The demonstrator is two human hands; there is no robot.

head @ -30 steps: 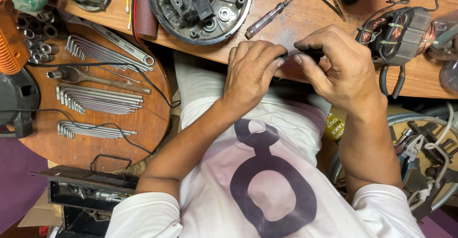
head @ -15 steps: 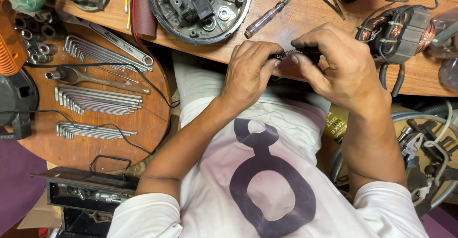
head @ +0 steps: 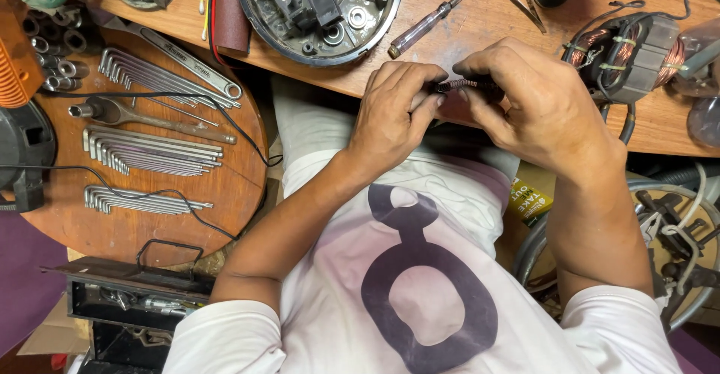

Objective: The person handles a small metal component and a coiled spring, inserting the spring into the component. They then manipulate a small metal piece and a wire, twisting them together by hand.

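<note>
At the bench edge (head: 480, 59), small dark threaded part (head: 457, 85) between both hands' fingertips (head: 433, 103).

Hex keys (head: 150, 151), wrench (head: 184, 61), screwdriver (head: 439, 16), round metal housing (head: 319, 10), wound stator (head: 626, 52).

Bench (head: 465, 29), upper frame: bare wood, matt, scuffed. Round wooden board (head: 150, 224), left: smooth brown finish. Hex keys (head: 150, 153) on it: bright metal. Round housing (head: 319, 14), top centre: dull grey metal, grimy. Screwdriver (head: 431, 22): translucent plastic handle. Stator (head: 622, 55), upper right: glossy copper windings. Shirt (head: 420, 269): white cloth.
</note>
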